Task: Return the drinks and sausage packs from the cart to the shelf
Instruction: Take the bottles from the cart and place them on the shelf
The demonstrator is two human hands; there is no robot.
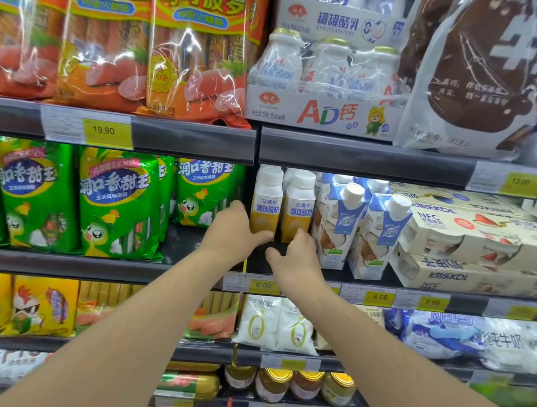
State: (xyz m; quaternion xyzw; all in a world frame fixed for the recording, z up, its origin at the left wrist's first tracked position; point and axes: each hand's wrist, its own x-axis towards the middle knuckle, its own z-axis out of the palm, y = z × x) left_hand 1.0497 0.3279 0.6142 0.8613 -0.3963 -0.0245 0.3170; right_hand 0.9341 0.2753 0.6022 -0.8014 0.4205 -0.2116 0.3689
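Open shelf (274, 254) floor in front of the two yellow bottles (281, 210), dark and bare, and both hands sit in that gap, left hand (235, 233) touching the left bottle, right hand (298, 257) just beside the other. Cartons (338, 224) wall off the right side. Green packs (206, 193) crowd the left. The rail (365, 161) above caps the headroom over the bottle tops.

I read 19.90 on the yellow price tag (103, 130) under sausage packs, 6.00 tag (263, 285) below yogurt bottles, AD钙 on the white drink carton (324, 113), KOL on cream boxes (473, 277).
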